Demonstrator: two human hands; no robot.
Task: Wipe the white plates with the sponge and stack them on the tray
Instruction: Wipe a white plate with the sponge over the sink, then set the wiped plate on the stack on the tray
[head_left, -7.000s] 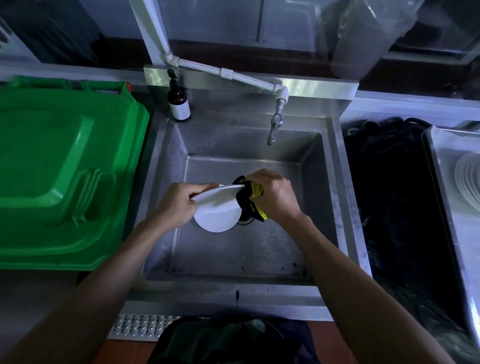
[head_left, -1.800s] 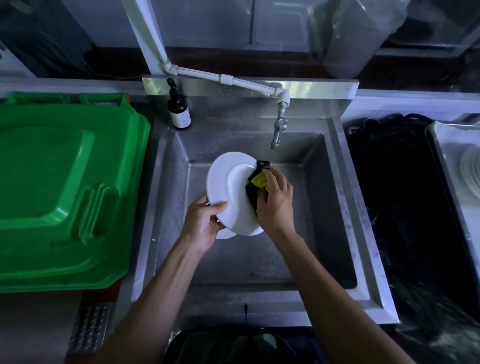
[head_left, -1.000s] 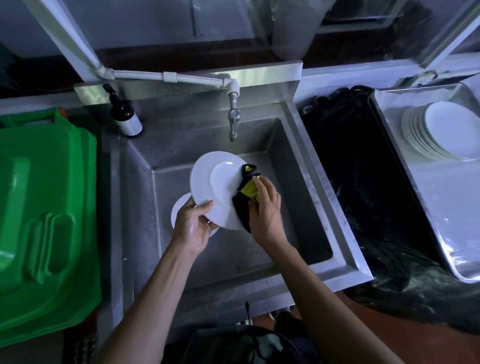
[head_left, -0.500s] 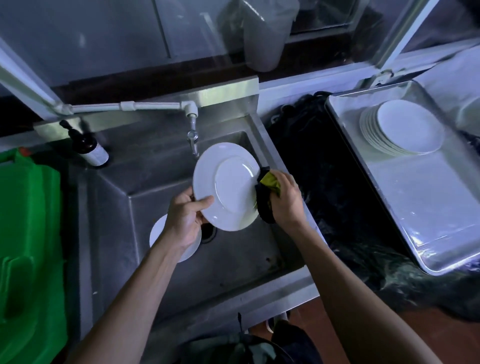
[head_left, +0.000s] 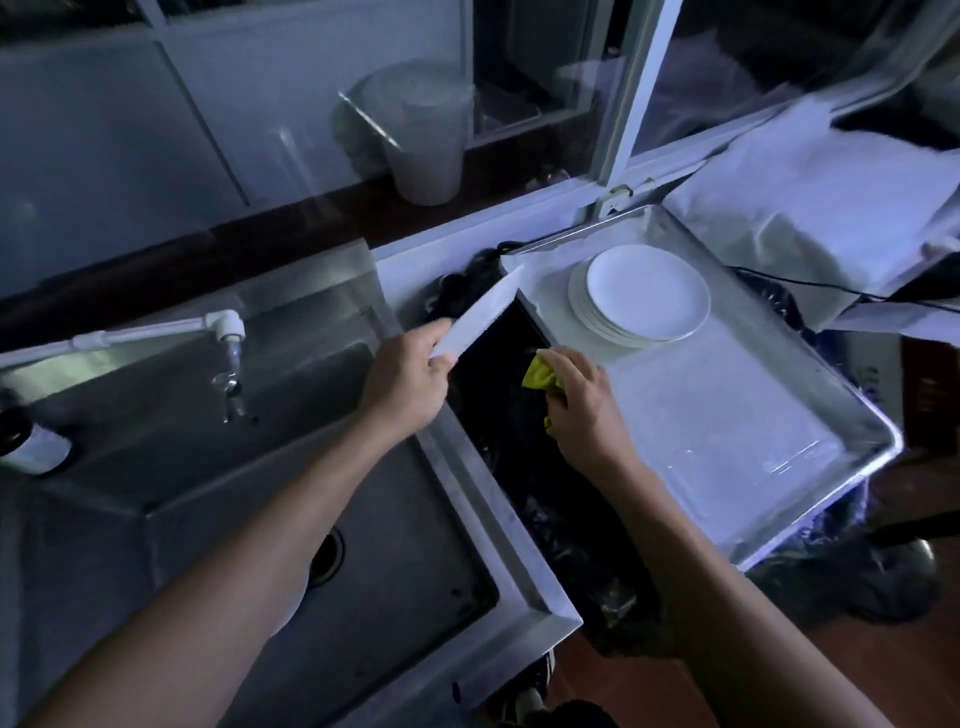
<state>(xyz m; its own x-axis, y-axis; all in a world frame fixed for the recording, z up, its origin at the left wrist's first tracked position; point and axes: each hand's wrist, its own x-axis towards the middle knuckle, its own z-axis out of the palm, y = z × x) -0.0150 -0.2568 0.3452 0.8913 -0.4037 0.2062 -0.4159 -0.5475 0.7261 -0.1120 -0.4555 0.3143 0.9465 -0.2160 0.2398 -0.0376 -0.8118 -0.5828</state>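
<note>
My left hand (head_left: 408, 382) grips a white plate (head_left: 480, 316) by its near rim. The plate is seen almost edge-on, over the dark gap between the sink and the tray, its far edge close to the tray's corner. My right hand (head_left: 579, 410) is closed on a yellow and black sponge (head_left: 540, 375), just right of the plate and at the tray's left rim. A stack of several white plates (head_left: 641, 296) sits at the far end of the steel tray (head_left: 769, 415).
A steel sink (head_left: 218, 467) with a drain hole lies to the left, its tap (head_left: 228, 353) at the back. Black plastic fills the gap (head_left: 519, 457) between sink and tray. A soap bottle (head_left: 31, 441) stands far left. A window frame (head_left: 623, 114) rises behind.
My left hand carried the plate out of the sink to the right, toward the tray, and tipped it nearly flat. My right hand left the plate and moved right with the sponge.
</note>
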